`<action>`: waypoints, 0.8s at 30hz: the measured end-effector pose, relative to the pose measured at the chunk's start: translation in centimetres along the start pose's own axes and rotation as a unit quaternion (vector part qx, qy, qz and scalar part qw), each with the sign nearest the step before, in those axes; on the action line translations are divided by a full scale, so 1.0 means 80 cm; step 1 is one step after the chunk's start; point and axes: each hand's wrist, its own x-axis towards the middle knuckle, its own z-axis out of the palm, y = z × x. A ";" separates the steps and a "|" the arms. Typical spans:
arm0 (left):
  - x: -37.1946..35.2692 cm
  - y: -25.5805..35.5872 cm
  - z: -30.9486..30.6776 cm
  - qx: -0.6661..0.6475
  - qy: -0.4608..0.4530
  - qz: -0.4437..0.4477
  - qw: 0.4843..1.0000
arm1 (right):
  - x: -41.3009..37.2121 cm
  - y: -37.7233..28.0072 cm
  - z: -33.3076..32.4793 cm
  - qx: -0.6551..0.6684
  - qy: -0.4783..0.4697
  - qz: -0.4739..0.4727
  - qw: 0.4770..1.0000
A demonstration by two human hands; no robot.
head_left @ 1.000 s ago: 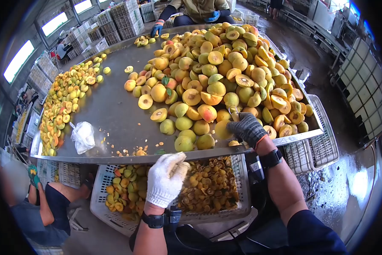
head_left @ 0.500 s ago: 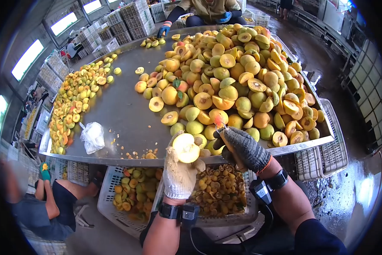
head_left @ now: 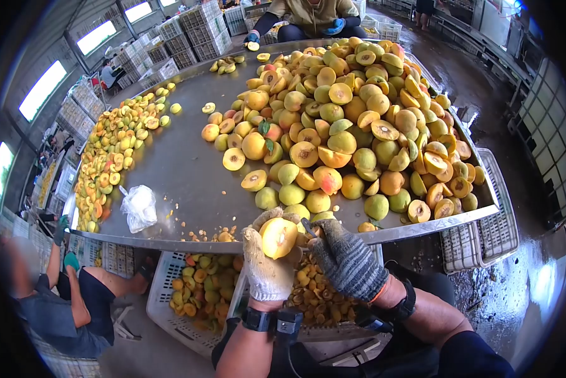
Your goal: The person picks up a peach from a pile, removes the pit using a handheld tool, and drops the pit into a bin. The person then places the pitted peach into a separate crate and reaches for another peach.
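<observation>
My left hand (head_left: pixel 267 264), in a pale work glove, is closed round a halved yellow fruit (head_left: pixel 278 238), its cut face turned up. Close on its right, my right hand (head_left: pixel 349 258) in a grey knit glove grips a small tool (head_left: pixel 308 227), whose dark tip points at the fruit; most of the tool is hidden by the fingers. Both hands are over the near edge of a metal table (head_left: pixel 188 142). Beyond them rises a large heap of halved and whole fruit (head_left: pixel 333 126).
More fruit halves (head_left: pixel 116 148) lie along the table's left side, near a white plastic bag (head_left: pixel 138 206). Below the edge are a crate of fruit (head_left: pixel 163 296) and a crate of small pieces (head_left: pixel 321 290). One person (head_left: pixel 311 19) sits opposite, another (head_left: pixel 62 302) at the left.
My right hand has moved down and left, closer to the fruit. The person opposite has lifted a fruit half off the table. The person at the left has raised one hand.
</observation>
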 end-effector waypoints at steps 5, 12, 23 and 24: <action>0.003 -0.006 0.017 0.027 0.031 0.063 0.997 | -0.007 -0.005 0.014 0.027 -0.023 0.010 0.999; 0.001 -0.012 0.015 0.021 -0.018 0.067 0.997 | -0.006 -0.015 0.022 0.020 -0.036 0.076 0.996; -0.012 -0.011 0.026 0.084 -0.003 0.114 0.990 | -0.007 -0.010 0.049 -0.084 -0.023 -0.010 0.996; -0.014 -0.011 0.027 0.097 0.005 0.113 0.989 | -0.007 -0.012 0.048 -0.084 -0.032 -0.004 0.996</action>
